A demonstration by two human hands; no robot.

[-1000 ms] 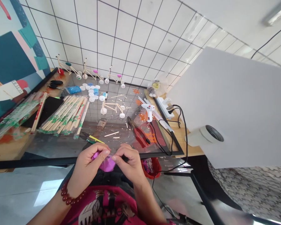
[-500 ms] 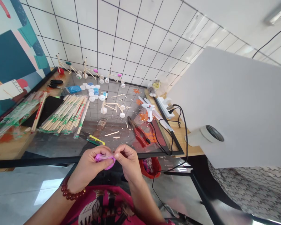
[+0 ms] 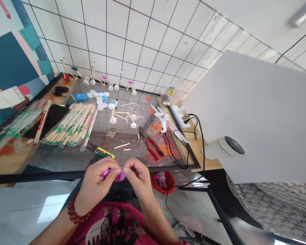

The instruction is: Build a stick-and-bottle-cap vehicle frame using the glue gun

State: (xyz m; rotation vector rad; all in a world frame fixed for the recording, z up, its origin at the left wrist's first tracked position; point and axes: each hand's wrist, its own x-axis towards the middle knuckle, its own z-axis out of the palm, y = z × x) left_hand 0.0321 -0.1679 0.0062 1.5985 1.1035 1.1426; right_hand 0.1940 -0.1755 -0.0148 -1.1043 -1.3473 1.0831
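Close to my body, just over the table's front edge, my left hand (image 3: pixel 99 177) is closed around a small purple packet (image 3: pixel 120 176). It looks soft and has clear plastic along its top; the contents cannot be made out. My right hand (image 3: pixel 138 175) pinches the upper right edge of that plastic between thumb and forefinger, fingertips touching those of my left. Just beyond my left hand lies a yellow-and-green cutter (image 3: pixel 105 152). A small stick bike frame (image 3: pixel 122 116) with white wheels stands farther back on the dark glass table.
Wrapped chopsticks (image 3: pixel 68 126) lie at left, near a blue packet (image 3: pixel 80 97) and loose white and blue discs (image 3: pixel 100 101). Pliers (image 3: pixel 153 146) and a corded glue gun (image 3: pixel 163 121) are at right. Several stick bikes line the wall. A red bin (image 3: pixel 169 189) sits below the table edge.
Both hands still hold the packet. My left hand has tilted and turned slightly, and the fingertips have come closer together along the plastic edge. Less of the purple shows.
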